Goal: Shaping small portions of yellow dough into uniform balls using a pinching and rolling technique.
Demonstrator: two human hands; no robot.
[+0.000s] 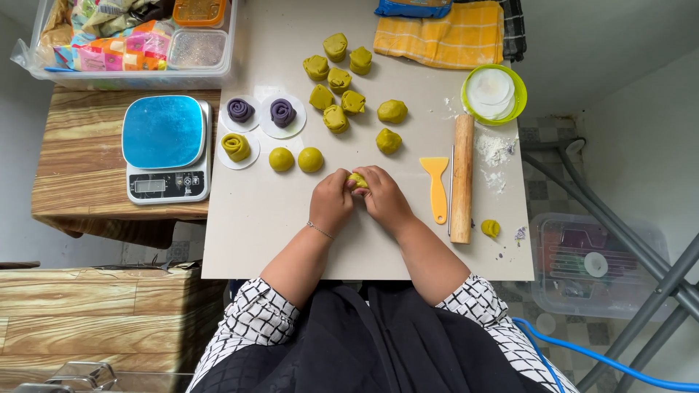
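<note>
My left hand and my right hand meet over the white table, both pinching one small yellow-green dough piece. Only its top shows between my fingers. Two smooth yellow-green balls lie just to the left of my hands. Several folded yellow-green dough pieces are spread further back. Two purple rolled pieces and one yellow-green roll sit on white paper rounds at the left.
A wooden rolling pin, a yellow scraper and a small dough scrap lie to my right. A green bowl of white rounds, a yellow cloth, a blue-topped scale and a clear bin stand around.
</note>
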